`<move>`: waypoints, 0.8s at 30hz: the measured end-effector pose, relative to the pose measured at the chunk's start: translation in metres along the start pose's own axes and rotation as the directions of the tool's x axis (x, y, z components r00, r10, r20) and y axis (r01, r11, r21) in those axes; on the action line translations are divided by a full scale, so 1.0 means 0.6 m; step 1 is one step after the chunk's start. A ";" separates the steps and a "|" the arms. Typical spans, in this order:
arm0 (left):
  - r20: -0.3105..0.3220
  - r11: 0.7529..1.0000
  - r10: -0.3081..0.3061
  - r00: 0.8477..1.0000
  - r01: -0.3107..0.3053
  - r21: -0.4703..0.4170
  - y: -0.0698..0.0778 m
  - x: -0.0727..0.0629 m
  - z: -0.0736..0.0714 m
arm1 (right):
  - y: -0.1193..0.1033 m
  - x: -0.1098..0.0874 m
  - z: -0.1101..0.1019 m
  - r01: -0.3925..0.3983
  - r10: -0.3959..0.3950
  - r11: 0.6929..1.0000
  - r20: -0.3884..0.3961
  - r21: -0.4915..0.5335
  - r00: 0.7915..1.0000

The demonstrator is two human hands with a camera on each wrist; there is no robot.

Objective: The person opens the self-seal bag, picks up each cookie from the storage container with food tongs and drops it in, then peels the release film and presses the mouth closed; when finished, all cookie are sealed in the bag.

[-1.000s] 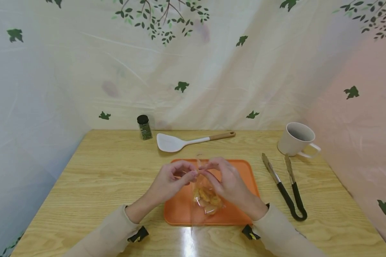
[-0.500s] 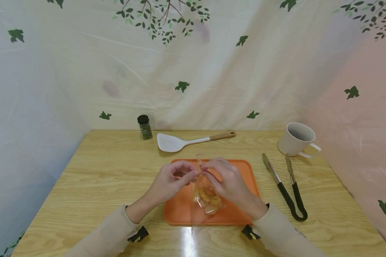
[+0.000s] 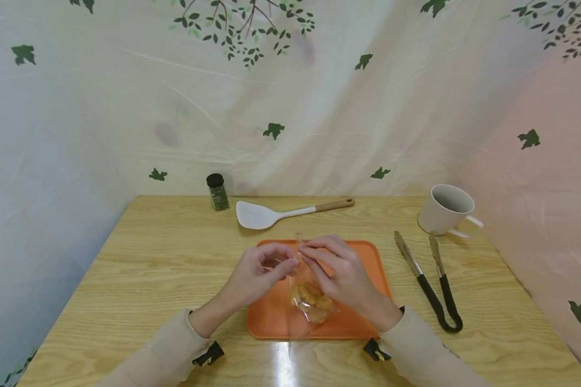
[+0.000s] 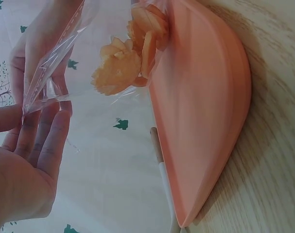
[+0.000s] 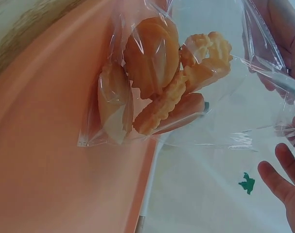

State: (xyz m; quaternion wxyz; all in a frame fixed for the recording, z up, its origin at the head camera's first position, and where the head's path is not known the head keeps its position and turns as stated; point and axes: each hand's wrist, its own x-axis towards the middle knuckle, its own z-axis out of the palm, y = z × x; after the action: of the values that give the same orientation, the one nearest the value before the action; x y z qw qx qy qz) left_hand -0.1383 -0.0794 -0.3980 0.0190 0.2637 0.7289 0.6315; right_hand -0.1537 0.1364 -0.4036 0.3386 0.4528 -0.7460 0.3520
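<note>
A clear plastic bag (image 3: 314, 309) of orange-yellow, ridged snack pieces (image 4: 120, 68) hangs between my hands, above an orange tray (image 3: 363, 328). My left hand (image 3: 256, 274) pinches the upper edge of the bag between thumb and fingertips, as the left wrist view shows. Opposite it, my right hand (image 3: 346, 274) pinches the bag's gathered top with thumb and index finger. In the right wrist view the other right-hand fingers (image 5: 273, 177) are spread out, and part of that hand is cut off by the frame. The snack pieces sit low in the bag.
Behind the tray lies a white spatula (image 3: 259, 216) with a wooden handle. A black-capped spice jar (image 3: 218, 192) stands to its left. Tongs (image 3: 431, 290) with black handles and a white mug (image 3: 440, 215) are on the right. Patterned curtains (image 3: 319, 134) enclose the table.
My right hand's fingers have shifted slightly upward along the bag and straightened somewhat. The bag's top and the snack pieces have moved a little. My left hand looks unchanged.
</note>
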 end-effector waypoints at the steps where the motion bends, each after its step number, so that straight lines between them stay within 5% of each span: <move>1: -0.001 1.000 -0.002 1.000 0.002 0.000 0.000 0.000 0.000 | 0.000 -0.001 0.000 0.001 -0.001 1.000 0.005 -0.004 1.000; 12: 0.001 1.000 0.015 1.000 -0.015 0.003 -0.001 -0.001 0.001 | 0.005 -0.003 0.001 0.009 -0.006 0.999 0.085 -0.031 0.996; 24: -0.005 1.000 0.021 1.000 -0.021 0.006 -0.003 -0.003 0.000 | 0.002 -0.002 0.007 -0.064 0.063 0.997 0.012 0.046 0.998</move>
State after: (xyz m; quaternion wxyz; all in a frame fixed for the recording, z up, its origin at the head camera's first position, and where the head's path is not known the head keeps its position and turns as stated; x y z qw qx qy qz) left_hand -0.1374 -0.0802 -0.4005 0.0098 0.2697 0.7280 0.6302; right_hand -0.1553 0.1339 -0.4075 0.3126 0.4386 -0.7533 0.3774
